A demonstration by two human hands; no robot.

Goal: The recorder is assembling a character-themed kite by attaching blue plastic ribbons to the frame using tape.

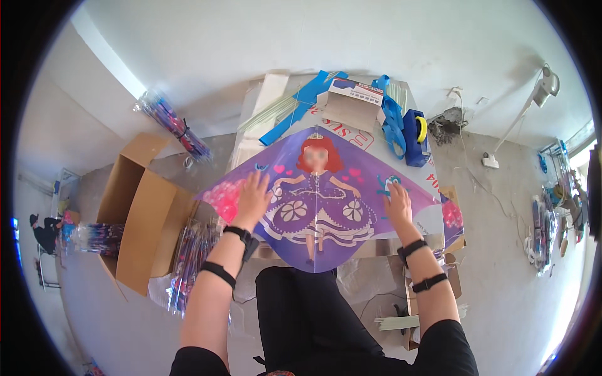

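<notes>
A purple kite (316,207) printed with a red-haired princess figure lies spread over the table, its top point away from me and its lower edge hanging over the near side. My left hand (253,197) rests flat on the kite's left wing, beside a pink patch, with its fingers stretched out. On the right wing, near a small teal bird print, my right hand (397,203) lies with its fingers extended. Neither hand grips anything. Black straps circle both forearms.
At the table's back are an open white box (353,103), blue ribbon (392,119), thin pale rods (269,111) and a blue tape dispenser (415,139). Left stands a cardboard box (153,216) near wrapped bundles (191,257). More rods (398,323) lie lower right. A person (47,233) sits far left.
</notes>
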